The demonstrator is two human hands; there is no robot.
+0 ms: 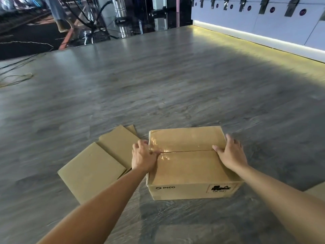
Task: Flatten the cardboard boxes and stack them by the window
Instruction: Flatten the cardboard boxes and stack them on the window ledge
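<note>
A closed brown cardboard box (190,166) marked PICO stands on the grey floor, its top seam covered with shiny clear tape. My left hand (143,156) grips the box's left top edge, fingers curled at the end of the taped seam. My right hand (230,154) grips the right top edge, thumb on the top by the seam and fingers down the side. Just left of the box a flattened cardboard box (95,168) lies on the floor, partly under my left forearm.
Grey wood-look floor (158,85) stretches ahead. A white wall with a lit strip (255,35) runs along the right. Thin cables (17,78) lie at the far left. Dark glass and metal fittings (121,13) stand at the back.
</note>
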